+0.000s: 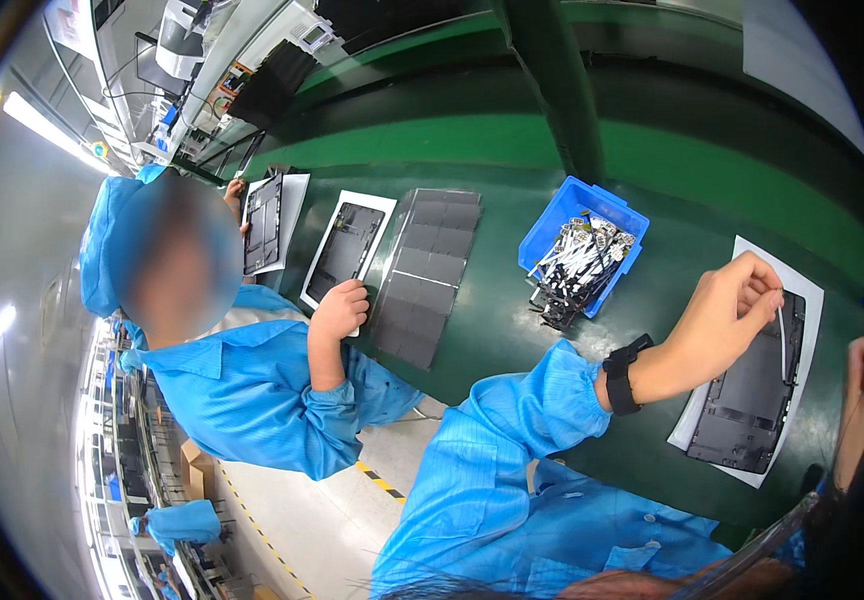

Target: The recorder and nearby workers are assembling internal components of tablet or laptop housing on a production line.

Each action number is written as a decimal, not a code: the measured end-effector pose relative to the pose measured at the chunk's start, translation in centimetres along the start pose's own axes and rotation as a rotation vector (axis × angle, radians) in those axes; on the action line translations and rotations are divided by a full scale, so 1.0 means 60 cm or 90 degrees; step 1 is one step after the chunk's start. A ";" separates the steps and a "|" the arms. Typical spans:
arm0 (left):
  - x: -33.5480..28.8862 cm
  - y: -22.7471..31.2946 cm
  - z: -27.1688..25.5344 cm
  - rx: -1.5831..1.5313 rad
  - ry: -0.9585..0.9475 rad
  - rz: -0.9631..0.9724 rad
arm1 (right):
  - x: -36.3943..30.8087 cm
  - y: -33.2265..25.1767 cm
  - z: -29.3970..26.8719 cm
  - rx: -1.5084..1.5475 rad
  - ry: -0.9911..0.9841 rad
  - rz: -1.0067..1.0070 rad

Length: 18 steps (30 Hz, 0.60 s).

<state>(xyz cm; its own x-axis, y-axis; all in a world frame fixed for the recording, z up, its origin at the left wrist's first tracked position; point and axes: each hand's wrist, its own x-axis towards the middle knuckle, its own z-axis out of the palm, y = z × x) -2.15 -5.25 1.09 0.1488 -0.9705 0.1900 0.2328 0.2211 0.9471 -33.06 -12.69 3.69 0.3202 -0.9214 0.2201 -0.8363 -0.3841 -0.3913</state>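
My left hand (720, 325), with a black wrist strap, pinches a thin white strip (783, 345) between thumb and fingers. The strip hangs over the far right side of a black tablet housing (747, 405), which lies on a white sheet (692, 415). Its lower end seems to meet the housing, though I cannot tell if it is attached. At the right rim my right hand (857, 405) shows only in part, beside the housing, and its fingers are too cut off to read.
A blue bin (537, 240) of white and black ribbon cables (587, 255) stands left of my hand on the green table (507, 345). Farther left lie dark flat panels (427, 275) and another housing (347, 245), where a co-worker's hand (340, 308) rests. A green post (557, 90) rises behind.
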 end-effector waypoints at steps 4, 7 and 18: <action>-0.025 0.002 0.024 0.001 -0.044 0.010 | -0.044 -0.154 0.036 0.278 -0.161 -0.082; -0.035 -0.005 0.039 -0.009 -0.049 0.073 | -0.027 -0.182 0.078 0.288 -0.078 -0.175; -0.036 -0.019 0.044 -0.053 -0.048 0.041 | -0.006 -0.140 0.094 0.247 -0.053 -0.172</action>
<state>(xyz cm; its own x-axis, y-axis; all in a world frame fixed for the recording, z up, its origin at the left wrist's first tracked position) -5.30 -3.63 0.29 0.0943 -0.9580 0.2708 0.3043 0.2867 0.9084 -23.61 -9.48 1.85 0.5508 -0.7814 0.2933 -0.4960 -0.5890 -0.6380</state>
